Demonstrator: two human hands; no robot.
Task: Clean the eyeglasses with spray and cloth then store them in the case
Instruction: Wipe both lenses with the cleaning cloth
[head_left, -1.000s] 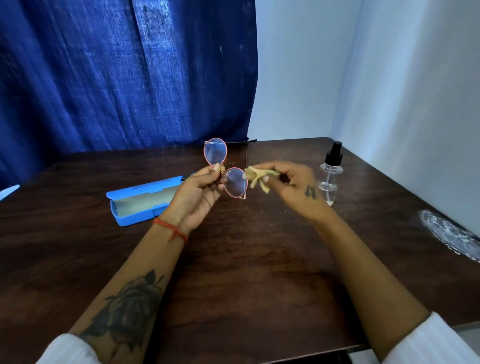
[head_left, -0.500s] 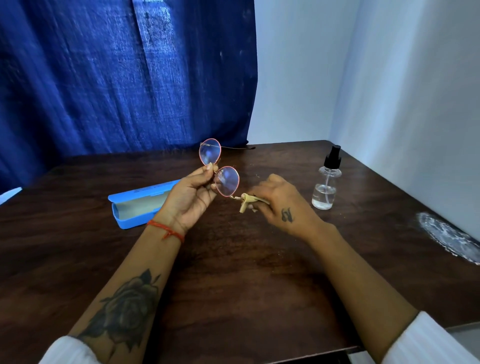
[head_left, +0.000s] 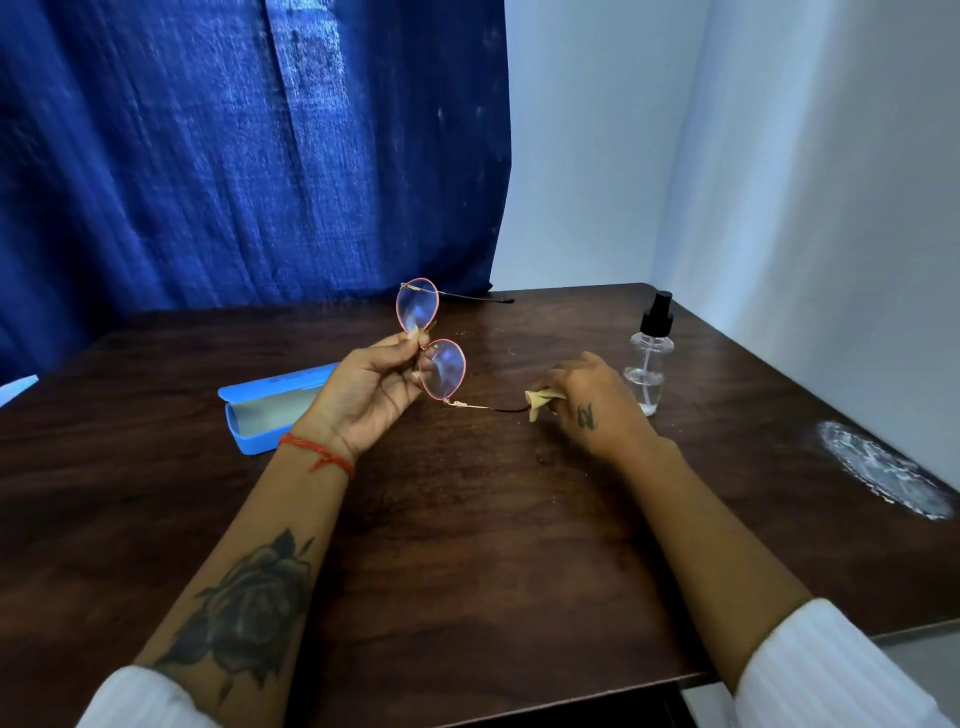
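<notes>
Round eyeglasses (head_left: 442, 368) with a thin pink frame are held above the dark wooden table (head_left: 467, 545), lenses stacked one above the other. My left hand (head_left: 366, 395) pinches them at the bridge. Both temple arms are unfolded and point right. My right hand (head_left: 592, 402) pinches a small yellow cloth (head_left: 537, 402) around the tip of the lower temple arm. The open blue case (head_left: 270, 410) lies on the table behind my left wrist. A clear spray bottle (head_left: 649, 364) with a black pump stands just right of my right hand.
A blue curtain (head_left: 234, 156) hangs behind the table and white walls close the right corner. A white powdery patch (head_left: 883, 470) marks the table near its right edge. A pale object (head_left: 18, 387) shows at the far left edge.
My right hand slid the cloth from the lower lens out along the temple arm to its tip, moving right and down. My left hand kept its hold on the glasses.
</notes>
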